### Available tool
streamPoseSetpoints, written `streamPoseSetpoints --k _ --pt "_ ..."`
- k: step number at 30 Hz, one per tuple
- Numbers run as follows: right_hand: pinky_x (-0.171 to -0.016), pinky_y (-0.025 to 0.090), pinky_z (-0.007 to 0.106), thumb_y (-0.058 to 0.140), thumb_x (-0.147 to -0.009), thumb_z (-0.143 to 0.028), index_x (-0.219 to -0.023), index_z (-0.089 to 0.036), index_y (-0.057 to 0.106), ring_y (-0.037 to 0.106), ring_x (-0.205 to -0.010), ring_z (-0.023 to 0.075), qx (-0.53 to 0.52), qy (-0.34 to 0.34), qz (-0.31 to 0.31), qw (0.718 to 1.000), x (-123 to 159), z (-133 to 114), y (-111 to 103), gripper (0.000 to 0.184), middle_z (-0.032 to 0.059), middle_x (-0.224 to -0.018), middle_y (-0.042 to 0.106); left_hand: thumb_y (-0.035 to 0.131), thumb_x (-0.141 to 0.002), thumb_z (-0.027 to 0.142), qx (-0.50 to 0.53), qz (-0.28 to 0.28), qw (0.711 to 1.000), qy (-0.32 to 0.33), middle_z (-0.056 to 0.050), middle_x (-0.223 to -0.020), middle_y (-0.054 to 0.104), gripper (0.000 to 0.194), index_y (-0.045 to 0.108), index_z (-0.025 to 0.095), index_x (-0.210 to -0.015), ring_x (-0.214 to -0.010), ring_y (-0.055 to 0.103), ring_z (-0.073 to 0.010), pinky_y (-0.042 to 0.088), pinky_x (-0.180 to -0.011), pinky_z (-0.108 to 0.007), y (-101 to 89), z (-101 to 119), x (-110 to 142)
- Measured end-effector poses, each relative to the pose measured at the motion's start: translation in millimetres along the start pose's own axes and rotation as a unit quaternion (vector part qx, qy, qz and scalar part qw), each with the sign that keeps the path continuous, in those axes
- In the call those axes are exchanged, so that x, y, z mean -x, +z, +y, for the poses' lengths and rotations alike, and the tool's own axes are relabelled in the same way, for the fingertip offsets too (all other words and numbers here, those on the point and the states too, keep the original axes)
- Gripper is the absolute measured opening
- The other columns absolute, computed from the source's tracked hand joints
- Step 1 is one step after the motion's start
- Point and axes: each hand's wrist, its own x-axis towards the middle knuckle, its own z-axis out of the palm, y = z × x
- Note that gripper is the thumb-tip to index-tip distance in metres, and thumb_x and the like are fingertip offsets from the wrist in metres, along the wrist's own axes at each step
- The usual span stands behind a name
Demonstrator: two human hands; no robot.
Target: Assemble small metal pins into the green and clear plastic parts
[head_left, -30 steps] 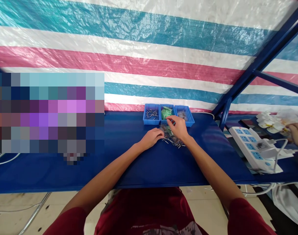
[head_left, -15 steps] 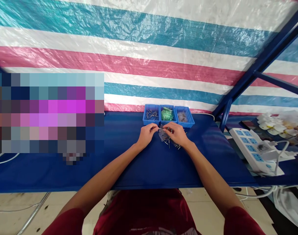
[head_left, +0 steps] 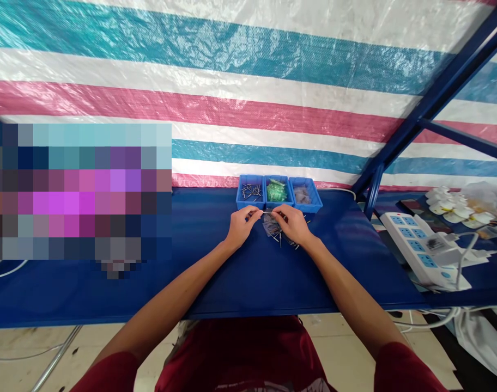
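1. Left hand, low over the tabletop, has its thumb and forefinger drawn together at one end of a thin silvery piece.
2. Right hand faces it, fingertips pinched narrow on the other end of that piece, which bridges the small gap between the hands; its finer detail is too small to tell.
3. Just below and partly under the right hand, loose metal pins and crumpled clear plastic lie heaped on the blue tabletop.
4. Well to the right sits a white power strip with plugs and white cables.
5. Just beyond the hands, three blue trays stand side by side: the left tray contains metal pins, the middle tray green pieces, the right tray translucent ones.
6. Past the power strip are white petal-like pieces.
7. Behind everything hangs a striped plastic sheet, crossed at right by a blue frame.
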Motion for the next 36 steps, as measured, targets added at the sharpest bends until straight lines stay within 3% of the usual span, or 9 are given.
streamPoseSetpoints --k 3,8,12,20,26,36 --pt "-0.068 0.045 0.028 0.037 -0.097 -0.037 -0.085 -0.019 0.060 0.059 -0.073 0.0173 0.000 -0.001 0.000 1.000 0.0 0.4 -0.3 0.032 0.0052 -0.078 0.064 0.056 -0.087 0.039 0.003 0.002 1.000 0.020 -0.002 -0.082 0.069 0.025 0.066 0.016 -0.088 -0.069 0.060 -0.0131 0.047 -0.068 -0.023 1.2 -1.4 -0.3" --pt "-0.067 0.044 0.028 0.037 -0.097 -0.036 -0.082 -0.019 0.060 0.059 -0.072 0.0175 -0.008 0.001 -0.011 1.000 0.7 1.2 0.8 0.032 0.0051 -0.077 0.064 0.048 -0.091 0.039 -0.018 -0.027 0.998 0.053 -0.003 -0.080 0.067 0.031 0.063 0.015 -0.079 -0.070 0.058 -0.0129 0.045 -0.068 -0.023 1.1 -2.5 0.2" --pt "-0.067 0.046 0.028 0.044 -0.095 -0.036 -0.097 -0.019 0.061 0.060 -0.074 0.0174 -0.032 -0.007 0.004 0.999 1.9 3.0 3.6 0.025 0.0058 -0.083 0.065 0.042 -0.094 0.041 -0.020 -0.030 0.998 0.047 -0.002 -0.073 0.064 0.038 0.061 0.016 -0.073 -0.067 0.057 -0.0128 0.044 -0.068 -0.023 0.2 -2.0 0.8" --pt "-0.066 0.046 0.027 0.045 -0.095 -0.032 -0.091 -0.019 0.060 0.059 -0.072 0.0165 -0.042 -0.015 0.010 0.999 2.1 3.1 6.1 0.021 0.0054 -0.081 0.064 0.046 -0.093 0.039 0.007 -0.007 0.998 0.054 -0.003 -0.073 0.066 0.036 0.064 0.015 -0.073 -0.068 0.060 -0.0131 0.046 -0.067 -0.023 0.8 -4.7 0.8" --pt "-0.070 0.046 0.028 0.042 -0.096 -0.033 -0.089 -0.019 0.060 0.061 -0.077 0.0175 -0.028 -0.007 0.016 0.999 1.7 1.1 5.3 0.024 0.0065 -0.084 0.066 0.059 -0.087 0.038 -0.008 0.035 0.995 0.094 -0.004 -0.081 0.070 0.024 0.070 0.017 -0.083 -0.065 0.059 -0.0125 0.048 -0.065 -0.024 1.0 -3.8 1.7" --pt "-0.071 0.046 0.028 0.039 -0.097 -0.033 -0.089 -0.019 0.061 0.062 -0.077 0.0178 -0.020 -0.010 -0.003 1.000 1.4 1.9 7.8 0.027 0.0063 -0.083 0.067 0.062 -0.085 0.029 0.022 0.077 0.986 0.144 -0.005 -0.081 0.070 0.015 0.072 0.017 -0.085 -0.065 0.059 -0.0117 0.049 -0.063 -0.024 1.4 1.5 0.6"
